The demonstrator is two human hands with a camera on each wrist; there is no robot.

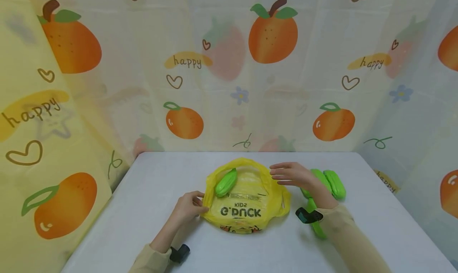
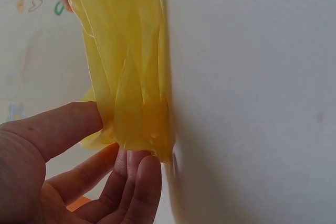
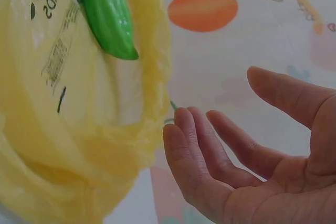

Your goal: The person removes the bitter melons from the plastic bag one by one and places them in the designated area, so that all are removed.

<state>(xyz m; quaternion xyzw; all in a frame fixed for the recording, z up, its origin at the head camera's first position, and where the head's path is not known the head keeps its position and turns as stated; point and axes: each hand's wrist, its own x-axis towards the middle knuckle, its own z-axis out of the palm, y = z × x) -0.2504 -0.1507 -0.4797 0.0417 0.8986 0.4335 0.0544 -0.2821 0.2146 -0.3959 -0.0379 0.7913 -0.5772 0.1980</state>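
Note:
A yellow plastic bag (image 1: 273,197) stands on the white table with its mouth spread wide, printed lettering visible inside. One glossy green, ridged, pointed vegetable-like piece (image 1: 226,182) lies in it, leaning to the left side; the right wrist view shows its tapered tip (image 3: 127,52). At the bag's left edge, my left hand (image 1: 189,204) pinches the thin plastic between thumb and fingers; the left wrist view shows the thumb (image 2: 68,124) against the folds. My right hand (image 1: 295,175) hovers beside the right rim with nothing held, its fingers (image 3: 191,156) loosely bent and apart from the bag.
Several similar green pieces (image 1: 334,184) lie to the right, partly hidden behind my right forearm and wrist camera. A fruit-printed curtain (image 1: 222,106) rises behind the table and along both sides. The white table (image 1: 143,205) extends around the bag.

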